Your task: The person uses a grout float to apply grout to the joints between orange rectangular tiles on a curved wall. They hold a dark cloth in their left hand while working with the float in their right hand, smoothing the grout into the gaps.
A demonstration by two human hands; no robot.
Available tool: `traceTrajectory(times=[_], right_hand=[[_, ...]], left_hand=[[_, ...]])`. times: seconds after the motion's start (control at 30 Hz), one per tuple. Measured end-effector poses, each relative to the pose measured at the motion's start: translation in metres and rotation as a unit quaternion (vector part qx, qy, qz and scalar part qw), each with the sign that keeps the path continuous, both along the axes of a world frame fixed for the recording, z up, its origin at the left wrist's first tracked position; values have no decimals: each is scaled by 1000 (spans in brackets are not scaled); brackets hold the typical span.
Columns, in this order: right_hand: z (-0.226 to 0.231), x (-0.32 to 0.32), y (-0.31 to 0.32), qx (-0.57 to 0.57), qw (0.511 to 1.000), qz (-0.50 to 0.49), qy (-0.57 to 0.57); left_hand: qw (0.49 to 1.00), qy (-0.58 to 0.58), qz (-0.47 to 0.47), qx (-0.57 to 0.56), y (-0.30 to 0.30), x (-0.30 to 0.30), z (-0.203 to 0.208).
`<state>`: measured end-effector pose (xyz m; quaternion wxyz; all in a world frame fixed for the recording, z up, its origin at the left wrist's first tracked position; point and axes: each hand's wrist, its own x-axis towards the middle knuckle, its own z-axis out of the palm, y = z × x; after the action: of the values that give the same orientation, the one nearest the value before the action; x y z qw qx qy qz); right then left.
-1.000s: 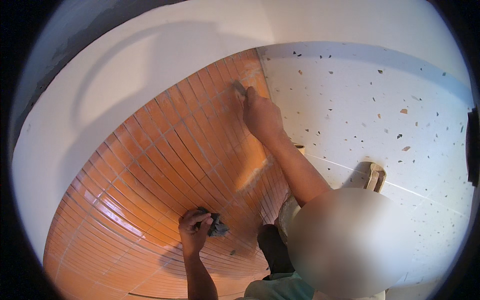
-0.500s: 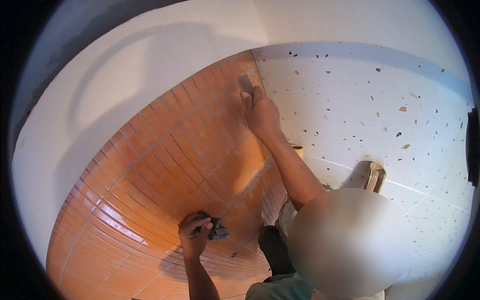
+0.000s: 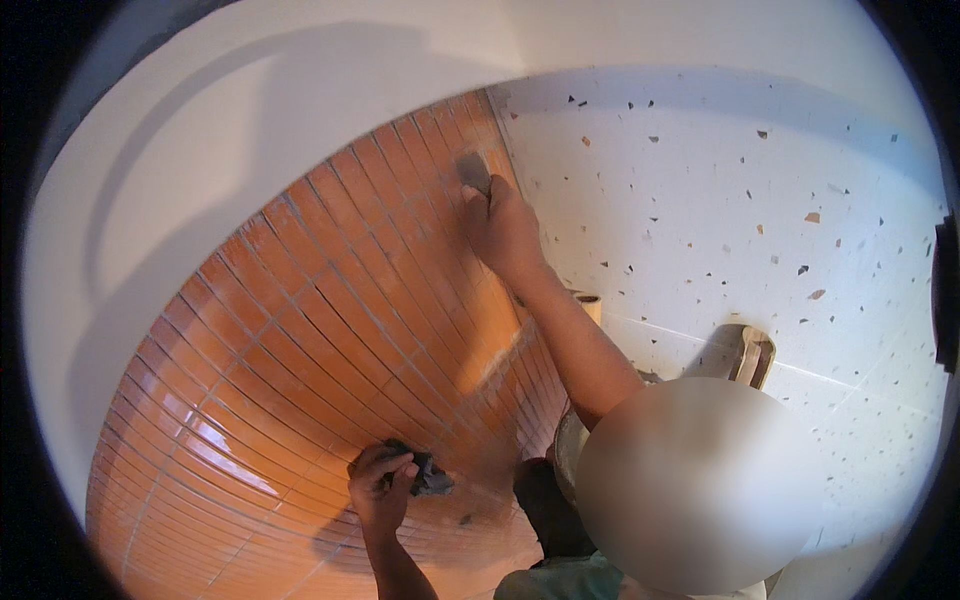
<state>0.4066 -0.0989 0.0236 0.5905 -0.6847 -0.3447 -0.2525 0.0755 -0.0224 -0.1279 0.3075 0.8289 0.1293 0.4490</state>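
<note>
My right hand is closed round a small putty knife. Its flat grey blade lies against the orange tiles near the upper corner, beside the speckled white wall. Lower down, my left hand pinches a dark grey, crumpled thing close to the tiles; whether it is a bag or a lump of grout I cannot tell. Grey grout lines run between the narrow tiles, and some joints look dark. Pale smears cover the tile faces near my right forearm.
The speckled white wall meets the tiles on the right. A wooden-handled tool and a light brown tube-like thing stand near it. A bucket rim shows beside a dark shoe. A blurred round patch hides the lower right.
The view has shifted slightly, so tiles and hands sit a little further left. My right hand keeps the putty knife near the same corner; my left hand still holds the dark thing.
</note>
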Motion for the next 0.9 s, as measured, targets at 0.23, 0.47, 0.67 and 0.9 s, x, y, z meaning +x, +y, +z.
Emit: traceTrajectory(times=[0.23,0.47,0.67,0.9], right_hand=[[7,-18,-5,-3,999,-11,33],[4,-11,-2,14,1000,-4,-8],[29,-5,9,59,998,-10,-17],[3,-5,-36,-61,998,-22,-21]], left_hand=[[1000,-1,5,-26,-8,-1,5],[998,-11,-15,-52,-8,0,5],[1000,4,-16,-15,-2,1,4],[998,-17,-28,-44,-8,2,7]])
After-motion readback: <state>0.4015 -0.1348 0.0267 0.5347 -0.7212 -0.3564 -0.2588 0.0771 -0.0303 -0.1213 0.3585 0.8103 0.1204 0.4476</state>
